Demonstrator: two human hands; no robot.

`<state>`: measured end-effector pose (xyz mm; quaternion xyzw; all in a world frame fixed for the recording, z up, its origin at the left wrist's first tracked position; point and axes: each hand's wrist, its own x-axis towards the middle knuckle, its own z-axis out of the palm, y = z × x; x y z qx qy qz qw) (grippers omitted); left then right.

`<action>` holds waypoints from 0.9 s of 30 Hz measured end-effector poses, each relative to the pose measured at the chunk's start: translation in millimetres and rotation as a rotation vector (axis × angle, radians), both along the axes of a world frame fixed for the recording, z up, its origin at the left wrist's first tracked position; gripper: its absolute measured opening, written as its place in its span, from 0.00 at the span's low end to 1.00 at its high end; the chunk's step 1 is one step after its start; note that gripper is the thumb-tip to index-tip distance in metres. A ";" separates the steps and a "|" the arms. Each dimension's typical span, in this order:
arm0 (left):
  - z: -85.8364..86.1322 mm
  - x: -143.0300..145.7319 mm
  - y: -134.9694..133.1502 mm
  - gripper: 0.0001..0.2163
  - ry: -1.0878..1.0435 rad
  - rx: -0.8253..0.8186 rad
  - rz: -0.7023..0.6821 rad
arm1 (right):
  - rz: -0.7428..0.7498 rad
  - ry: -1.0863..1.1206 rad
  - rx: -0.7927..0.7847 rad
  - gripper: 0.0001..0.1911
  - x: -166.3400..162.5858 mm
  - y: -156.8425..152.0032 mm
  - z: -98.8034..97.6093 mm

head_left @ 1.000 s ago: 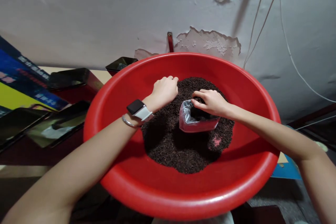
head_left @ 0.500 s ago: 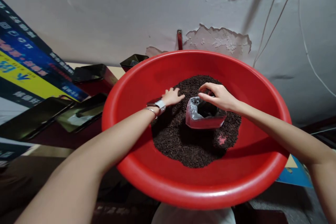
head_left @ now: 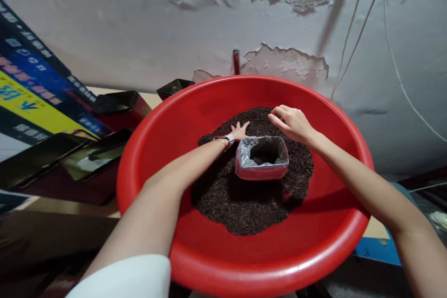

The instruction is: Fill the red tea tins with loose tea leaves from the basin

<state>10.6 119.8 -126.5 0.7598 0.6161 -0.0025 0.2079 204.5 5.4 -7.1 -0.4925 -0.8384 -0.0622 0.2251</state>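
A: Where is the box [head_left: 261, 173]?
B: On the heap [head_left: 240, 209] of dark bits in the red tub [head_left: 134, 167], mouth up, lined with clear plastic that folds over its rim. The inside is too dark to tell how full it is.
A: And the left hand [head_left: 240, 131]?
B: Wide open, fingers spread, on the heap just behind the box's left corner. I see nothing in its grasp. A watch [head_left: 229, 138] sits on that wrist.
A: The right hand [head_left: 292, 122]?
B: Above the heap, just behind the box's right side and apart from it. The fingers are half curled; I can't tell whether they pinch anything.
A: What else is near?
B: A small pink patch [head_left: 287, 195] on the heap, to the box's lower right. Left of the tub, open tins [head_left: 134, 112] stand by a printed sign [head_left: 38, 88].
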 end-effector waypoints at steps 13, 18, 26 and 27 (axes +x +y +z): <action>42.9 -9.9 -16.9 0.15 -0.254 0.202 -0.002 | -0.047 -0.071 0.008 0.20 6.5 8.0 -1.9; 114.0 -3.7 -54.2 0.10 -0.790 0.253 -0.136 | -0.049 -0.001 0.048 0.20 14.4 11.3 1.8; 108.8 10.9 -116.7 0.12 -0.619 0.240 -0.438 | -0.228 -0.062 0.005 0.22 35.5 24.0 -2.0; 104.7 10.2 -118.4 0.12 -0.589 0.243 -0.467 | -0.270 -0.081 -0.016 0.23 39.2 26.5 -4.0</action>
